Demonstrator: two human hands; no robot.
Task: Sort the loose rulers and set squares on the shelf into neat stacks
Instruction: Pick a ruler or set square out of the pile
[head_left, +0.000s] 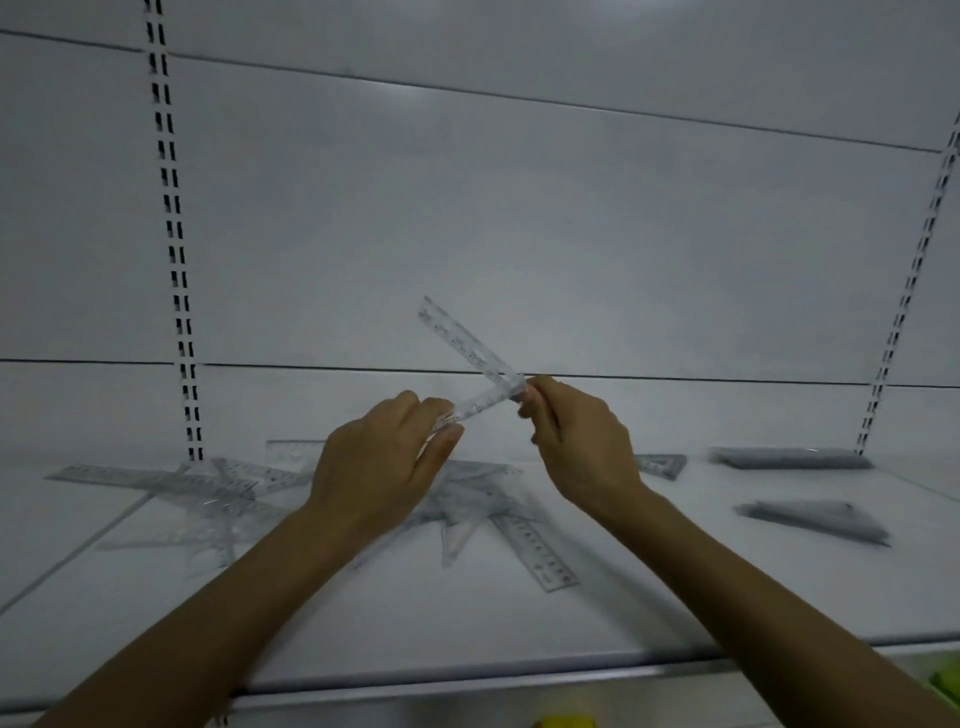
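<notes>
Above the white shelf (467, 613) my left hand (379, 467) pinches the near end of a clear ruler (480, 402). My right hand (576, 441) grips the lower end of a second clear ruler (462, 338) that slants up to the left. The two rulers meet end to end beside my right fingers. Loose clear rulers and set squares lie scattered on the shelf in a left heap (208, 499) and a middle heap (498, 519), partly hidden by my hands.
Grey stacks lie at the right: a long one (789, 458) against the back wall, a triangular one (815, 522) nearer me, a small one (660, 465) behind my right wrist. Slotted uprights (176, 249) run up the back panel. The shelf's front edge (467, 680) is below.
</notes>
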